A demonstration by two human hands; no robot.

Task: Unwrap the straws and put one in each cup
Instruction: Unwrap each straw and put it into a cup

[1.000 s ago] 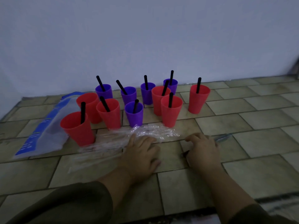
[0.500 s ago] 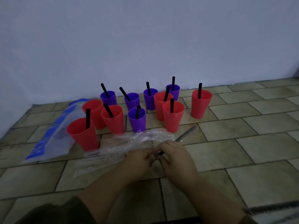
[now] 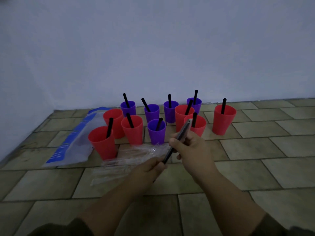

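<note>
Fingers (image 3: 173,144) of left hand (image 3: 150,170) and right hand (image 3: 193,148) pinch wrapped straw (image 3: 183,132); ten cups (image 3: 224,124) apparently hold straws (image 3: 223,106).

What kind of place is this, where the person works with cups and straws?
Probably the floor of a dim indoor room: beige tiles run up to a plain pale wall, and the cups stand directly on the tiles.

A plain pale wall (image 3: 153,48) rises behind a floor (image 3: 255,176) of greenish-beige rectangular tiles laid in staggered rows. The light is dim and bluish.
</note>
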